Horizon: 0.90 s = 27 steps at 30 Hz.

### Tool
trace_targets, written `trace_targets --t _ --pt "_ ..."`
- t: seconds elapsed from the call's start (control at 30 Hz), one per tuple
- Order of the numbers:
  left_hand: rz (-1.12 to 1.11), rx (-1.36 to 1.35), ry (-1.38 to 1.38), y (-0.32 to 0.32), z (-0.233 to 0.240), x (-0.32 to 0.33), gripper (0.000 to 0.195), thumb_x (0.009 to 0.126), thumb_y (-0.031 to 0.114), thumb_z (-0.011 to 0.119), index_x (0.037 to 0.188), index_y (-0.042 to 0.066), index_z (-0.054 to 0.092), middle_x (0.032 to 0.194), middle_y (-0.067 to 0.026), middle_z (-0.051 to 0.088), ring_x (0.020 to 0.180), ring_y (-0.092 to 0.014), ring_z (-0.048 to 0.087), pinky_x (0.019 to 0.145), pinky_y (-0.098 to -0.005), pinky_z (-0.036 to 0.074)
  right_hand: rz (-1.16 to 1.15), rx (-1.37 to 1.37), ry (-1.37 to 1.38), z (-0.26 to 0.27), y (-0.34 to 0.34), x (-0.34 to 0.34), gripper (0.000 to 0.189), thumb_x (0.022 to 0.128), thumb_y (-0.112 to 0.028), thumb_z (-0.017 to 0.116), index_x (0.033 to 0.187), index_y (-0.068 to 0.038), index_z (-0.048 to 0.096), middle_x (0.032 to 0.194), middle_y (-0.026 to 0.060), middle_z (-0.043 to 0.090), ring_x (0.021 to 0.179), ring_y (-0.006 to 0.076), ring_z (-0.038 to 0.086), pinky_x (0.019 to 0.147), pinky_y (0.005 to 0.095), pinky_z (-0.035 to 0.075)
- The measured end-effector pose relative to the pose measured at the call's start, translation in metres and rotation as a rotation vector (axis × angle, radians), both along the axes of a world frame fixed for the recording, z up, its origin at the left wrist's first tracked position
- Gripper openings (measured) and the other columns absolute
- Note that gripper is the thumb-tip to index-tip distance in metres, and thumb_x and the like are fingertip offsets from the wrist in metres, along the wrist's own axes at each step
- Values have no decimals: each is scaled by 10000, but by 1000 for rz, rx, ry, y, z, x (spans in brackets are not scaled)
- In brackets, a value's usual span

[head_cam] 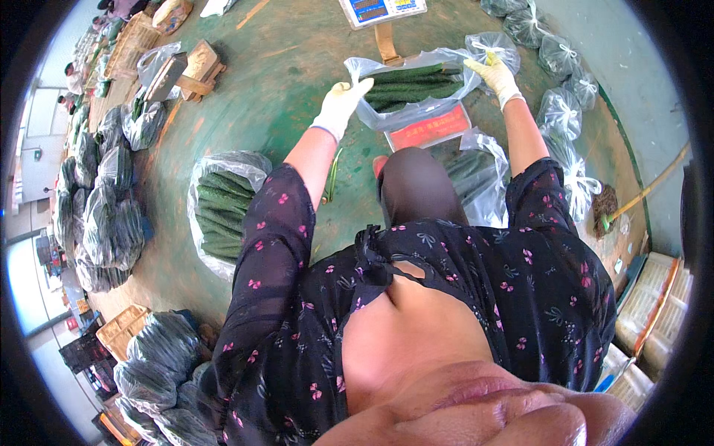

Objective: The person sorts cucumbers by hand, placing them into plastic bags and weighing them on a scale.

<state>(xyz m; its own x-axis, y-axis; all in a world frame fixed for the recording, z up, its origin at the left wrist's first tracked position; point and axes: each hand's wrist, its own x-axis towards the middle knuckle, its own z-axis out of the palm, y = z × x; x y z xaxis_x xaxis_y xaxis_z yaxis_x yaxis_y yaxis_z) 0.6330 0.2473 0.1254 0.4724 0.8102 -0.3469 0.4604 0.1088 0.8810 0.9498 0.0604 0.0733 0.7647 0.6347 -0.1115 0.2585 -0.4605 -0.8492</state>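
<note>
My left hand [341,106], in a white knit glove, pinches the left edge of an open clear plastic bag [379,118]. My right hand [497,78], in a yellowish-white glove, grips the bag's upper right rim. Dark green cucumbers [413,88] lie side by side inside it. Beneath the bag is a platform scale, its red plate [429,128] bearing writing; a post [385,43] rises behind to the display [382,10]. Another open bag of cucumbers [223,214] stands left of my left arm. A further plastic bag [482,178] with dark green contents sits beside my knee.
Tied plastic bags [559,111] line the right wall, near a broom [605,214] and plastic crates [658,306]. Filled bags [114,217] crowd the left side. A second scale [198,72] stands farther off. Several people are at the far upper left.
</note>
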Motion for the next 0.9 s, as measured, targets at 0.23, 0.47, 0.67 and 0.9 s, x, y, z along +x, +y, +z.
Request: trace_targets --t 0.23,0.47,0.67,0.9 --pt "-18 -216 -449 -18 -25 31 106 788 79 615 866 25 664 803 -63 657 699 -139 587 673 -248 460 25 -381 -176 -48 4 6 489 762 -483 585 960 -43 663 940 175 656 933 315 614 830 401 451" --pt "77 -215 -366 -20 29 -62 236 844 202 527 652 79 591 592 -40 578 555 -145 539 544 -263 413 297 289 310 60 57 -106 353 892 -309 484 770 -15 635 672 81 631 599 163 582 609 311 446" --pt "90 -144 -672 -55 142 -175 177 854 132 529 718 36 589 664 -69 576 607 -161 532 619 -279 430 492 498 494 189 18 -188 357 898 -272 503 691 -9 627 659 71 621 590 151 556 610 287 444" --pt "199 221 -876 -175 297 -338 146 836 139 538 831 -2 574 771 -99 599 738 -225 582 717 -333 469 1051 664 259 308 -32 -311 334 908 -231 458 790 18 646 813 105 655 789 177 595 834 302 422"
